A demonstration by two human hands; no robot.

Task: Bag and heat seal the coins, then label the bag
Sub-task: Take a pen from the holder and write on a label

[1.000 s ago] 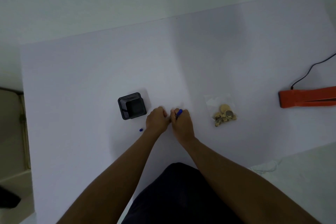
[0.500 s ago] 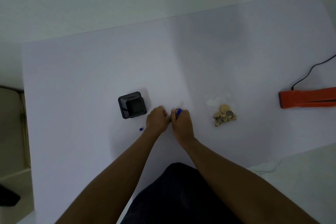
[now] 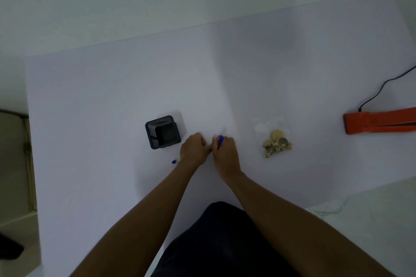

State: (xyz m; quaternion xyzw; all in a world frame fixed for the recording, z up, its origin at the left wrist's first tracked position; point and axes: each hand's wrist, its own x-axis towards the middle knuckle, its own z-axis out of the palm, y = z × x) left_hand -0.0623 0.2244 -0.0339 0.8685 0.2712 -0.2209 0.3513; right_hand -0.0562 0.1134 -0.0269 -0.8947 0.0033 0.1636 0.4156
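We see the bag (image 3: pixel 271 136) lying flat on the table (image 3: pixel 112 96), to the right of both hands and apart from them, with the coins (image 3: pixel 277 143) heaped in its near end and its clear, empty part reaching toward the far side, so its long axis runs near to far. Our right hand (image 3: pixel 225 155) is the nearer one to it; it grips a blue pen (image 3: pixel 220 140) with curled fingers, the pen's top sticking up toward the far side. Our left hand (image 3: pixel 194 149) sits just beside the right, fingers curled, knuckles almost touching it; whether it pinches something small, perhaps a label, we cannot tell, since whatever lies between the hands is hidden by them and would be white on white. We judge that the writing of a label is in hand, and that the coming move turns on carrying it rightward to the bag. A small blue cap (image 3: pixel 173 161) lies near the left wrist, and a black holder (image 3: pixel 163 131) stands just beyond the left hand. The orange sealer (image 3: pixel 378 120) is well away at the right and cut off by the frame edge, as is its cord (image 3: pixel 382 87). The bag's seal line is too faint to make out.
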